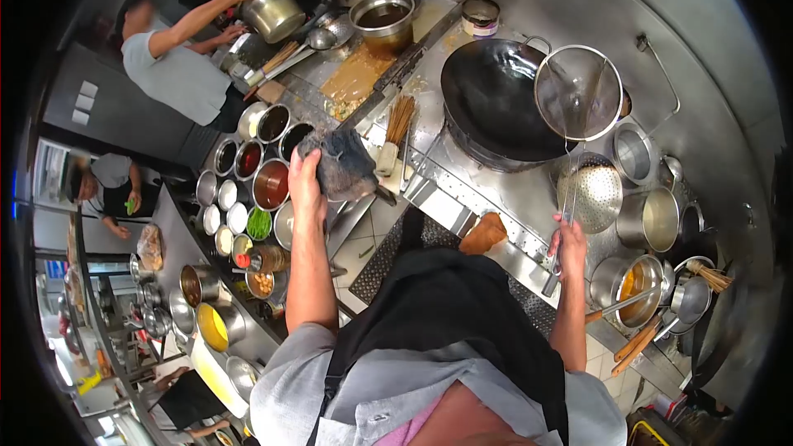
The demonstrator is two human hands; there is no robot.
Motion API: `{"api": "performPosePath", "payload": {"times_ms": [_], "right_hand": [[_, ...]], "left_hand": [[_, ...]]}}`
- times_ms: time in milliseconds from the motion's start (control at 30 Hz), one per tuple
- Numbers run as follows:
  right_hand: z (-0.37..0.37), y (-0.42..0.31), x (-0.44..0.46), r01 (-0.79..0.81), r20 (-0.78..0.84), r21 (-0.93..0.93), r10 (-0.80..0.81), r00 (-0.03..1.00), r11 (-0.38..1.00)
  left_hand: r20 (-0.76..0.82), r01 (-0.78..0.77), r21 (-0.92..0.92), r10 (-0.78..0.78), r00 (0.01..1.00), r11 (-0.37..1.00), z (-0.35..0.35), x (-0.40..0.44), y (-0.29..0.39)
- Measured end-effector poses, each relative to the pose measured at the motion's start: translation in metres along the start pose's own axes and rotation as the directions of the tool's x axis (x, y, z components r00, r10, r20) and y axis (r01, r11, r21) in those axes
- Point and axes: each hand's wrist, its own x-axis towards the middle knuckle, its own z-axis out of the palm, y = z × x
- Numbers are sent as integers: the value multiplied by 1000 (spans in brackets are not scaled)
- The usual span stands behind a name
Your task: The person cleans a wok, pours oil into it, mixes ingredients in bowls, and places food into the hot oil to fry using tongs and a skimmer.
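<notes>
Nearest the camera, one black apron (446, 306) covered one grey shirt (289, 372) on the wearer. One steel range (425, 128) extended ahead and to the right, carrying one large wok (487, 91). Three other people were visible at the left: one at the top (178, 74), one at mid-height (111, 177) and one at the bottom (194, 400), the last partly hidden behind shelving and pans.

One round mesh strainer (578, 83) was positioned over the right edge of the wok. Its handle ran back to the right hand (568, 244), which was closed around it. One perforated skimmer (593, 194) lay beneath the strainer handle, just beyond the right hand; whether that hand also gripped it could not be determined. One dark, worn cloth (343, 165) was clasped in the left hand (306, 186), thumb on top, remaining fingers mostly hidden. The cloth was left of the wok, well apart from the right hand.

Two bamboo brushes were visible: one (401, 124) between cloth and wok, one (709, 275) among pans at far right. One brown cloth (484, 234) rested on the range's near edge, between the hands. Contents of several sauce pots were hard to identify.
</notes>
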Motion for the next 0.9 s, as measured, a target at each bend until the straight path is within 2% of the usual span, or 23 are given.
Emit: {"api": "performPosePath", "payload": {"times_ms": [67,133,233,300,400,433,533,600,633,733,867,900], "right_hand": [[7,1,2,0,-15,-11,0,1000,1000],[22,-2,3,-18,-43,8,18,999,1000],[45,-7,7,-45,-91,48,49,995,998],[64,-14,10,-57,-139,61,65,988,997],[89,-24,16,-88,-188,180,122,975,980],[99,-30,16,-92,-214,188,133,968,978],[116,-35,18,-84,-279,209,141,950,974],[128,-41,17,-91,-322,226,162,933,970],[135,-46,16,-92,-340,240,173,924,966],[152,-58,16,-97,-361,268,193,912,958],[159,-58,14,-91,-376,296,204,904,951],[160,-57,13,-93,-381,299,208,901,950]], "left_hand": [[2,-37,29,37,999,999,16,46,1],[-2,9,182,-9,1000,983,0,113,-14],[72,-31,196,17,997,980,-4,210,-29],[69,-64,282,47,997,957,-14,289,-45],[26,-68,372,62,998,926,-10,390,-60],[35,-114,364,108,993,925,-2,416,-59],[-6,-172,573,213,977,802,-5,518,-94],[-22,-153,676,227,974,721,3,561,-106],[-42,-148,761,276,960,632,4,582,-116],[-81,-82,799,242,967,596,12,621,-144],[46,8,694,-56,997,720,32,651,-171],[179,-25,618,-110,978,785,34,651,-162]]}}
